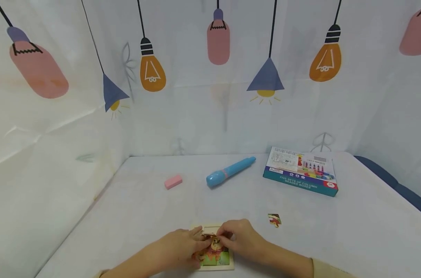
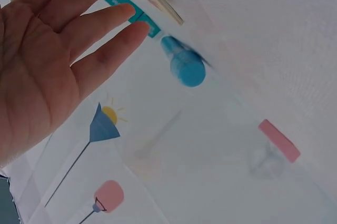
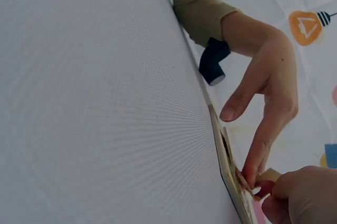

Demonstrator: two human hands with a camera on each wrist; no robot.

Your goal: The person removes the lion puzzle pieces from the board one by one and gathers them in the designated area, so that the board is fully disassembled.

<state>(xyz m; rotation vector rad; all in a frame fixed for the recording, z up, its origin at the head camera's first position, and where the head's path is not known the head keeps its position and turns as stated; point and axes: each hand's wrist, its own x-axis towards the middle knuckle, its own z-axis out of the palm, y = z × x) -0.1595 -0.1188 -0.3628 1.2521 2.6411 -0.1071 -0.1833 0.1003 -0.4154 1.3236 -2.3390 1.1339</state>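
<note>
Puzzle [image 1: 215, 267], wood-framed, lies under the left hand [image 1: 180, 247], fingers straight; the right hand [image 1: 243, 239] pinches a thin piece [image 3: 269, 175] there. Beyond both: a glossy blue tube [image 1: 231, 172], a box [image 1: 300, 183] reading "FIVE SETS OF COLUMN BEADED BOXES".

A beige sleeve [image 3: 206, 19] ends behind the person's bare left hand [image 1: 185, 246], a matching sleeve [image 1: 327, 269] behind the bare right hand [image 1: 243, 237].

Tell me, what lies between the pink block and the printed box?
A blue stick-shaped object lies between the pink block and the printed box, touching neither; the head view shows this.
</note>
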